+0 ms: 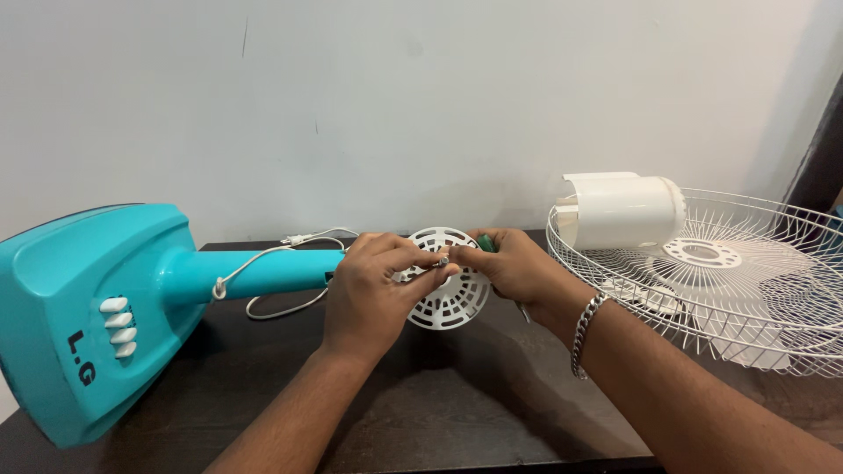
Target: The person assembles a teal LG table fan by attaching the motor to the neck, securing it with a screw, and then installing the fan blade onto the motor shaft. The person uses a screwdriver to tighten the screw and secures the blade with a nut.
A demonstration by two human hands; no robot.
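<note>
Slotted white disc (450, 297), round and pierced with short slots, stands on edge near the middle of the dark worktop (421, 404), its flat face turned toward me. I note my left hand (373, 290) pinching its left rim, grip clenched on the disc. My right hand (514, 268) is closed on a green-handled screwdriver (486, 243), whose shaft I cannot trace; both sets of fingertips meet at a small metal part at the disc's upper centre. Both hands are equally near.

A teal fan base (83, 316) lies on its side at the left edge, with white push buttons (117, 326) and dark lettering on its face. A white wire guard (738, 281) with the white motor housing (628, 209) sits at the right edge.
</note>
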